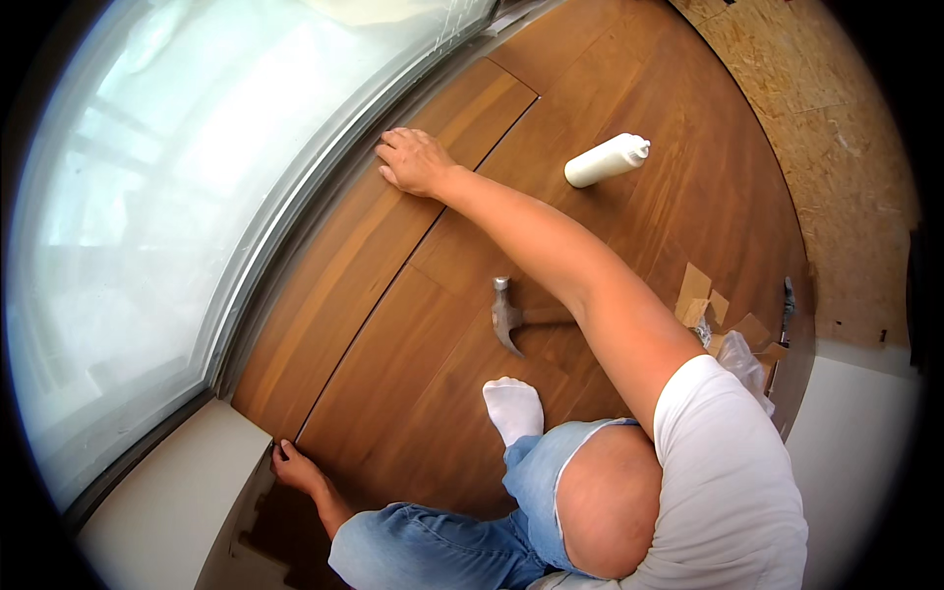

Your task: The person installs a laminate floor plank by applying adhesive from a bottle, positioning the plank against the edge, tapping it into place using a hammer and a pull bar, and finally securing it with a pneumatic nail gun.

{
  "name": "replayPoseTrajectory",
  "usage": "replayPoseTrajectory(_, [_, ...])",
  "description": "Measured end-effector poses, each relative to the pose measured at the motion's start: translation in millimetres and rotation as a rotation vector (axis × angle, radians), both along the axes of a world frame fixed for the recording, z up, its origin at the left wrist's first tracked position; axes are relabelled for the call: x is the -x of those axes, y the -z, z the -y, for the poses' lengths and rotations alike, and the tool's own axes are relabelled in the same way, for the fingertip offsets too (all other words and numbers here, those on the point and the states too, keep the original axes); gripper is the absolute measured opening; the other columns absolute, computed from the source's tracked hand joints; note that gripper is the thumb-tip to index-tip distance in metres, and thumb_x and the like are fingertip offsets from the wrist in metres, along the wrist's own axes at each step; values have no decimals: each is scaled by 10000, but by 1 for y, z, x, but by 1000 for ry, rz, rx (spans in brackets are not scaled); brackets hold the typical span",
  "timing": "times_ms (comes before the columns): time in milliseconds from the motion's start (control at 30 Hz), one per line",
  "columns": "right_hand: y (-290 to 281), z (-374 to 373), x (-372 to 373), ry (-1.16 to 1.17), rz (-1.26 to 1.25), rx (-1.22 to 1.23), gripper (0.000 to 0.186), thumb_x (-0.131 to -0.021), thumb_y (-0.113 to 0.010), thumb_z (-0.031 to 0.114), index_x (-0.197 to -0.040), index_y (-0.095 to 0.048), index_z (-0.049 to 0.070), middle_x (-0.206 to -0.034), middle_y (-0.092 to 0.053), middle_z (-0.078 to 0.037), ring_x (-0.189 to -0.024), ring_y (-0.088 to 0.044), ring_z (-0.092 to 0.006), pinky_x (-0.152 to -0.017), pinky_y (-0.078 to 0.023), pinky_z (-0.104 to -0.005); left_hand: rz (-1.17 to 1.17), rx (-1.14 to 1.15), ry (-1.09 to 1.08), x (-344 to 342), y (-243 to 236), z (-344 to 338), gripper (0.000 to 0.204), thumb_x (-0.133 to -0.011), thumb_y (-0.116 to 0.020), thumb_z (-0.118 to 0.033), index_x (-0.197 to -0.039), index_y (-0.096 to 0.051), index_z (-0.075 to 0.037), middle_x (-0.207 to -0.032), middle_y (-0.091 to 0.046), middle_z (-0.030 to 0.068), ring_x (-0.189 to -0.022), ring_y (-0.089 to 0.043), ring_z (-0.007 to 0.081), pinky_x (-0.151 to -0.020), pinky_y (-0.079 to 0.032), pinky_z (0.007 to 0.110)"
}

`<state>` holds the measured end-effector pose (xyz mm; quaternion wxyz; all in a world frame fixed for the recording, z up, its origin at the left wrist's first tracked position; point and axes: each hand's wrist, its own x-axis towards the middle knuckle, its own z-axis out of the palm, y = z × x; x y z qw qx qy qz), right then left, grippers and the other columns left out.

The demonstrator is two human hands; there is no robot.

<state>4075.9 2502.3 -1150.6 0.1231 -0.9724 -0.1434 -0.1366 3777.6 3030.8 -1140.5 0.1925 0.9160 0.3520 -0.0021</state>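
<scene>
A long wooden plank [482, 106] lies along the window frame, a dark narrow gap separating it from the neighbouring boards. My right hand [413, 159] rests on it near the frame, fingers apart and slightly bent. At the plank's near end, my left hand [295, 464] has its thumb and fingers closed on the edge, beside a white board [182, 472]. A hammer [506, 317] lies on the wooden floor [442, 354] under my right arm, its handle partly hidden. A white squeeze bottle [600, 162] is on the boards to the right of my right hand.
A large translucent window [147, 197] borders the left. At the right are torn cardboard [693, 290], crumpled plastic [742, 369], a small dark tool [788, 305] and a chipboard panel [826, 167]. My bent legs in jeans and a socked foot [513, 408] occupy the lower middle.
</scene>
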Motion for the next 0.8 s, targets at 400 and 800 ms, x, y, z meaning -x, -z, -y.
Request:
replayPoseTrajectory(400, [0, 14, -23, -34, -37, 58, 260, -948, -655, 349, -978, -682, 93, -1019, -681, -66, -1047, -634, -267, -972, -480, -427, 130, 308, -102, 14, -2, -2, 439, -995, -620, -207, -1308, -633, 101, -1284, -576, 230, -1192, -570, 333, -1057, -444, 427])
replayPoseTrajectory(800, [-24, 25, -37, -12, -137, -73, 325, -962, -664, 414, -954, -686, 90, -991, -665, -83, -1035, -612, -290, -965, -493, -428, 44, 172, -18, 12, -10, -6, 468, -1003, -641, -249, -1295, -613, 114, -1257, -615, 254, -1138, -597, 349, -1016, -464, 430])
